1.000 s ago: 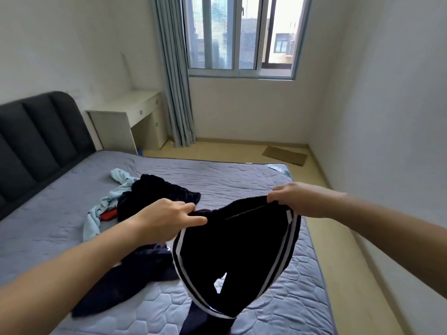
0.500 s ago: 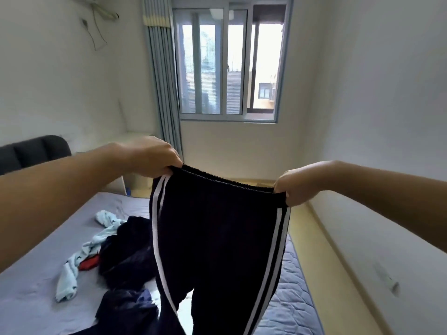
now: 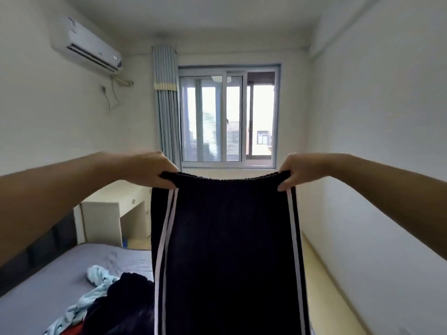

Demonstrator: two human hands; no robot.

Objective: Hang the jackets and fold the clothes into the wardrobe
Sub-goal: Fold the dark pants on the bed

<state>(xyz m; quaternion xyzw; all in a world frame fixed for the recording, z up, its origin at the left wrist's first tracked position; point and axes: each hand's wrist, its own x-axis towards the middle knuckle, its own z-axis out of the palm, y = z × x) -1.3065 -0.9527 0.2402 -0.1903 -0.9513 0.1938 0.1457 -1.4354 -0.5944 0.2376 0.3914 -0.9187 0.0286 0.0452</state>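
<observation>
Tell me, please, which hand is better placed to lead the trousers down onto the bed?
Probably the left hand: it grips the trousers on the side where the bed lies; the right hand grips them above the floor.

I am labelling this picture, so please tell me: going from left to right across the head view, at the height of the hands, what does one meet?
First the left hand, then the trousers, then the right hand; each hand grips one end of the waistband.

We see matt, ribbed knit cloth in the trousers, and a quilted fabric bed surface.
</observation>
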